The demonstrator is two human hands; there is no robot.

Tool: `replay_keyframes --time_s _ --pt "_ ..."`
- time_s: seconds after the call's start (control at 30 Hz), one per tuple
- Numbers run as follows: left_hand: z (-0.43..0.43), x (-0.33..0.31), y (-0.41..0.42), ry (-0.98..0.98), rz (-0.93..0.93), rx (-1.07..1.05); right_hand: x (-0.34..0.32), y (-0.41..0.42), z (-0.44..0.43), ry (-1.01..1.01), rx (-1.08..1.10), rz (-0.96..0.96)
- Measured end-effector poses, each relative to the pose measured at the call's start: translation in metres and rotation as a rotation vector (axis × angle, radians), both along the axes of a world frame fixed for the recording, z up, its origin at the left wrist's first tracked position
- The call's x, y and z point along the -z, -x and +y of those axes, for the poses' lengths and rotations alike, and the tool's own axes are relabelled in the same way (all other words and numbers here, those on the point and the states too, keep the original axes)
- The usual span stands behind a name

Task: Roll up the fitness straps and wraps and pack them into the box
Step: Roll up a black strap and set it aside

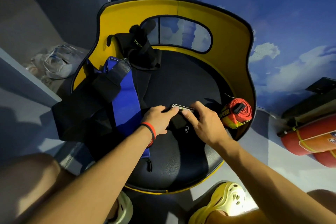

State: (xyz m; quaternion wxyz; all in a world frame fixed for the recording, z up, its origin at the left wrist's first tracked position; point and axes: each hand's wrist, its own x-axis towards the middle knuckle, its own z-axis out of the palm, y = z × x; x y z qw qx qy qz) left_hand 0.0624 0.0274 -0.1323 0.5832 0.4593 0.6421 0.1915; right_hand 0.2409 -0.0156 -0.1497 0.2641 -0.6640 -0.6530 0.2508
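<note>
A black wrap [179, 122] with a white label lies on the black seat of a yellow chair [181, 11]. My left hand [158, 120] and my right hand [200, 120] both pinch it near the label, with fingers curled over its top edge. A blue and black strap [125, 100] stretches across the left of the seat. A black wrap with yellow lettering [141, 49] rests against the chair back. A rolled red and yellow strap [236, 114] sits at the right edge of the seat. No box is in view.
Red fire extinguishers [309, 140] lie on the floor at the right. A crumpled clear plastic bag [54, 62] sits on a ledge at the left. My knees and yellow clogs [227, 202] are at the bottom, close to the chair.
</note>
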Motion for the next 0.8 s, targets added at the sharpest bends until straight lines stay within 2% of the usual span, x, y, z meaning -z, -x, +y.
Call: replay_keyframes --time_s 0.1,0.17,0.27,0.33,0.4,0.5,0.57,0.67,0.8 --pt "0.007 0.005 -0.003 0.021 0.115 0.005 -0.001 -0.001 -0.001 0.066 -0.047 0.015" --pt "0.008 0.012 -0.004 -0.040 0.240 0.146 -0.003 -0.002 0.000 0.150 -0.039 0.014" --pt "0.009 0.016 -0.007 -0.064 0.194 0.159 -0.005 -0.001 0.001 0.247 -0.026 0.012" --pt "0.008 0.003 -0.008 0.084 -0.013 0.011 -0.006 0.001 -0.001 0.303 -0.008 0.124" --pt "0.005 -0.005 -0.008 0.205 -0.166 -0.130 -0.009 0.006 -0.004 0.365 0.038 0.369" --pt "0.004 -0.003 -0.001 0.159 -0.368 -0.208 -0.020 0.011 -0.001 0.386 0.087 0.749" --pt "0.004 -0.009 0.003 0.125 -0.461 -0.225 -0.026 0.010 0.005 0.389 0.088 0.899" --pt "0.006 -0.010 0.007 0.089 -0.541 -0.240 -0.035 0.007 0.015 0.413 0.095 0.995" --pt "0.007 -0.013 0.010 0.011 -0.637 -0.266 -0.045 0.007 0.025 0.409 0.079 1.020"
